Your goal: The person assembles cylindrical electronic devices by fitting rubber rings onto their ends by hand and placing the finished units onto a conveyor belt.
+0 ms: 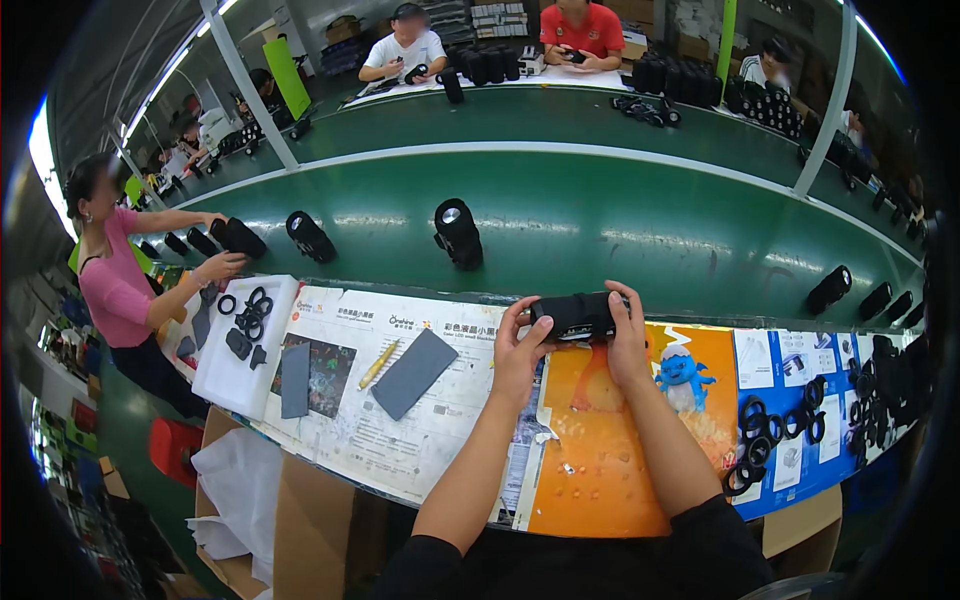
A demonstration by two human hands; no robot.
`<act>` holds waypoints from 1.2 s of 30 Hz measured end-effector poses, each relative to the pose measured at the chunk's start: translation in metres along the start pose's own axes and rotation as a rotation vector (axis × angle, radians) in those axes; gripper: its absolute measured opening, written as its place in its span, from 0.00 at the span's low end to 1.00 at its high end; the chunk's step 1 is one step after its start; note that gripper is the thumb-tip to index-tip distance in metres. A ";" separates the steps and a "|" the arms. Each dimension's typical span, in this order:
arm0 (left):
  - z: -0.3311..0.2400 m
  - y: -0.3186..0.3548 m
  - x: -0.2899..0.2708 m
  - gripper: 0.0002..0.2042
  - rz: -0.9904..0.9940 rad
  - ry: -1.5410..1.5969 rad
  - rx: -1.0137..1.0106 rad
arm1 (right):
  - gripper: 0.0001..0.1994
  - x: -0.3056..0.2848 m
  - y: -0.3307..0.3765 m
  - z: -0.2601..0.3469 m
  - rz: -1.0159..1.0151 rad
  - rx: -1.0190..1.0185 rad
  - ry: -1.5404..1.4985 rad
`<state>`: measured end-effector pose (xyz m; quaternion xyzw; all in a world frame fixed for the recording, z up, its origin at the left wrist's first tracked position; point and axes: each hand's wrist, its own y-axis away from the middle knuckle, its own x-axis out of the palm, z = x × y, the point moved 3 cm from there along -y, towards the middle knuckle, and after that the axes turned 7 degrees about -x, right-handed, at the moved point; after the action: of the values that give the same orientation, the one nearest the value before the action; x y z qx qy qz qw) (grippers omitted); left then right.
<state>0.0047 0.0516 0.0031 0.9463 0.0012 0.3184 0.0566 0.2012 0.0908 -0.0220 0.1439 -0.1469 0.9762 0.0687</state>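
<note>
My left hand [521, 352] and my right hand [628, 345] grip a black cylindrical speaker [575, 316] from its two ends. It lies sideways above the orange part of the table covering [600, 480], near the bench's far edge. Fingers of both hands curl round it, and its underside is partly hidden. To the left of my left forearm a dark grey rectangular pad [415, 375] rests on a white printed sheet [380, 440]. Beside that pad are a yellow pen-like tool [378, 364] and a smaller grey pad [295, 380].
Beyond the bench runs a green conveyor [370, 220] with upright black speakers [458, 238] on it. At left a white foam tray [225, 385] holds black rings; more black rings [757, 430] lie at right. A co-worker [125, 260] in pink reaches toward the conveyor. Below stands an open cardboard box [315, 520].
</note>
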 end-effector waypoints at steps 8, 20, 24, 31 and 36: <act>0.002 0.003 0.006 0.24 0.074 -0.045 -0.052 | 0.15 -0.004 -0.001 0.006 -0.082 0.038 -0.162; -0.001 0.001 0.007 0.29 0.073 -0.083 -0.051 | 0.15 -0.001 -0.005 0.006 -0.107 0.064 -0.229; -0.001 -0.001 0.007 0.29 0.099 -0.079 -0.057 | 0.15 -0.003 -0.004 0.007 -0.109 0.072 -0.234; 0.005 -0.003 0.005 0.31 0.103 -0.092 -0.028 | 0.17 0.000 -0.003 0.009 -0.094 0.085 -0.232; 0.007 -0.004 0.005 0.32 0.110 -0.136 -0.038 | 0.17 -0.002 -0.005 0.006 -0.114 0.000 -0.189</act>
<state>0.0129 0.0551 0.0004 0.9632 -0.0606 0.2557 0.0569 0.2052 0.0936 -0.0159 0.2436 -0.1443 0.9528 0.1098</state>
